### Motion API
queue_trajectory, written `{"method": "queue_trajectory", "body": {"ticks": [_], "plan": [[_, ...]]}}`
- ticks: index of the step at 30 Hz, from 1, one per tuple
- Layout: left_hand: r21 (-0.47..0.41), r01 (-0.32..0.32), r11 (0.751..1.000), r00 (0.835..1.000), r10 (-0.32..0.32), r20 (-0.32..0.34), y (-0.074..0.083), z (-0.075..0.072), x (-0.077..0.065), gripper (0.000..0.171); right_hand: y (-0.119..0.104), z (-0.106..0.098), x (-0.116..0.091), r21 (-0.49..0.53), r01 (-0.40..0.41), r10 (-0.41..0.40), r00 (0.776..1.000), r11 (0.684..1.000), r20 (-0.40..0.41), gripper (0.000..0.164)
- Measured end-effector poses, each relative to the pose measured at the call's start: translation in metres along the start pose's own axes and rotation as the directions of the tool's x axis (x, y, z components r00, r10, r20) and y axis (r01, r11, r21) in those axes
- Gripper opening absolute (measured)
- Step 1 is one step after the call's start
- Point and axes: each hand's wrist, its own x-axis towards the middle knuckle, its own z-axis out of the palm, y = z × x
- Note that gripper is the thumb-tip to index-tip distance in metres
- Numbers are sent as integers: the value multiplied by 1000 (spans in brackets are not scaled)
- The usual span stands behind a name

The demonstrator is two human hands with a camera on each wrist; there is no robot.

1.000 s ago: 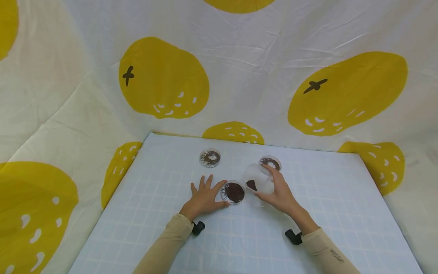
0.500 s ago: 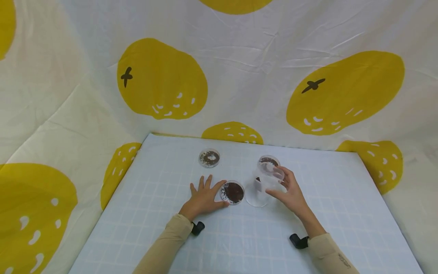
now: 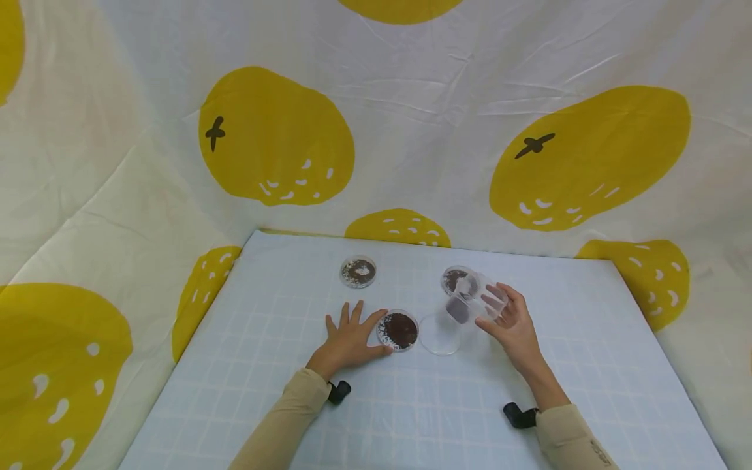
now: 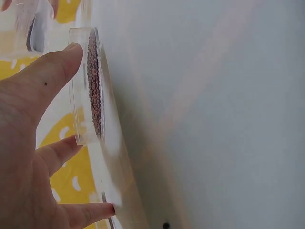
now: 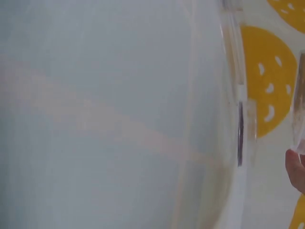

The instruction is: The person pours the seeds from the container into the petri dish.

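My left hand (image 3: 349, 344) is spread on the table, its thumb and index finger at opposite sides of a petri dish (image 3: 398, 330) of dark brown granules. The left wrist view shows this petri dish (image 4: 94, 95) edge-on between the two fingers. My right hand (image 3: 517, 331) holds a clear plastic cup (image 3: 480, 295), tipped sideways above the table, with dark granules gathered at its left end. Below and left of the cup lies a clear round dish (image 3: 440, 335) without granules. In the right wrist view only a fingertip (image 5: 295, 171) and part of the cup (image 5: 299, 109) show.
Two more petri dishes stand farther back: a left one (image 3: 358, 271) and a right one (image 3: 457, 281), partly behind the cup. Each has dark granules around a pale middle. A patterned cloth (image 3: 411, 163) hangs along the table's (image 3: 376, 418) back edge.
My right hand has moved right with the cup and turned it, so its mouth and granules show differently. The clear round dish below is now less covered. My left hand stays at its petri dish.
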Motion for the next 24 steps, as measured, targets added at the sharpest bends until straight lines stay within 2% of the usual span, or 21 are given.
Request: {"method": "queue_trajectory", "body": {"ticks": [2, 6, 11, 14, 20, 24], "plan": [[-2, -2, 1000, 1000, 2, -1, -1, 0, 0, 85, 0, -3, 0, -12, -1, 0, 1000, 1000, -26, 87], [-4, -3, 1000, 1000, 3, 1, -2, 2, 0, 85, -5, -8, 0, -110, -25, 16, 996, 994, -90, 93], [6, 2, 1000, 1000, -2, 4, -2, 3, 1, 86, -10, -16, -1, -262, -91, 40, 981, 961, -192, 99], [10, 0, 1000, 1000, 0, -2, -3, 4, 2, 86, -10, -20, 0, -291, -130, 50, 963, 948, -265, 100], [13, -3, 1000, 1000, 3, -3, -1, 3, 1, 86, -9, -28, 3, -331, -159, 17, 919, 930, -394, 96], [16, -4, 1000, 1000, 5, -7, -1, 2, 1, 85, -8, -34, 7, -322, -205, 30, 880, 924, -474, 94]]}}
